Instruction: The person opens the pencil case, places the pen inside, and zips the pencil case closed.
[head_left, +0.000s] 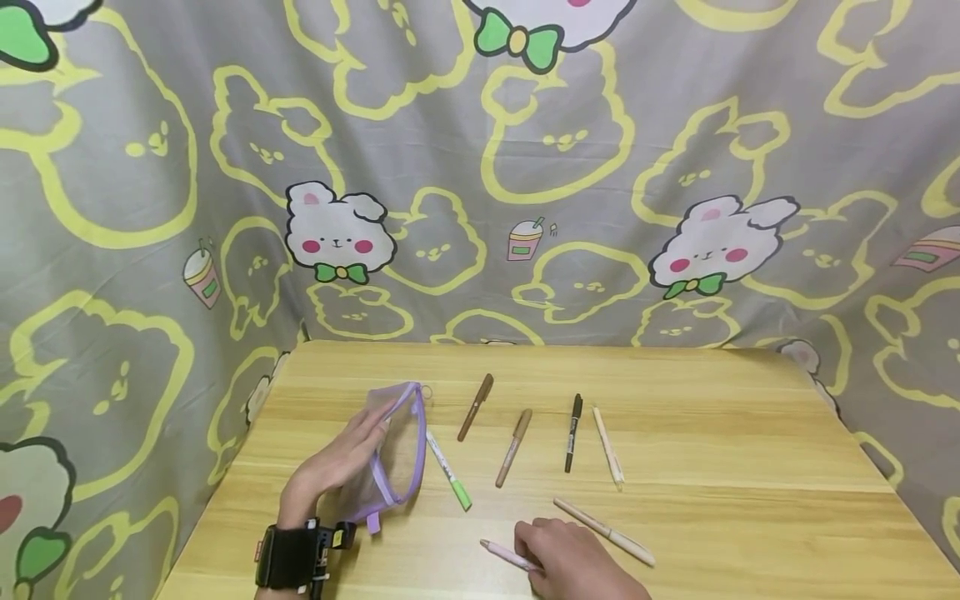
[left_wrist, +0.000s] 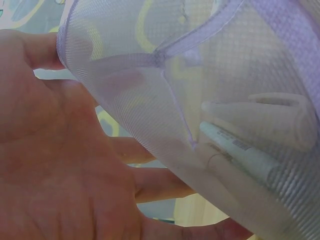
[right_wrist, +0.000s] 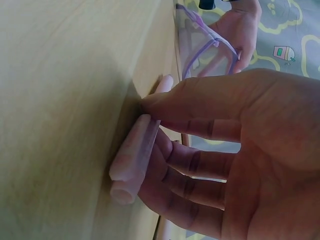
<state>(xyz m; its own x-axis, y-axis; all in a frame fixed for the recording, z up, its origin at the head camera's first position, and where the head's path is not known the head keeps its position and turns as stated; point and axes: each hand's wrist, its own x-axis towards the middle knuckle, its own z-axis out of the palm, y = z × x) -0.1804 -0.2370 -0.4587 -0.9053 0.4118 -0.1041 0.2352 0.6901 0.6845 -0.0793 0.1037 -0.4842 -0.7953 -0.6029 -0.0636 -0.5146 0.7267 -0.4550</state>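
My left hand lies with straight fingers against the side of a translucent mesh pouch with purple edging, which stands on its side with its mouth facing right. Through the mesh in the left wrist view, a beige capped pen and a whitish pen show. Low over the front of the table, my right hand pinches a pale pink pen between thumb and fingers. A beige pen lies just beyond that hand. The green-capped pen has its white end at the pouch's mouth.
On the wooden table lie a dark brown pen, a light brown pen, a black pen and a cream pen. Patterned cloth hangs along the table's back and sides.
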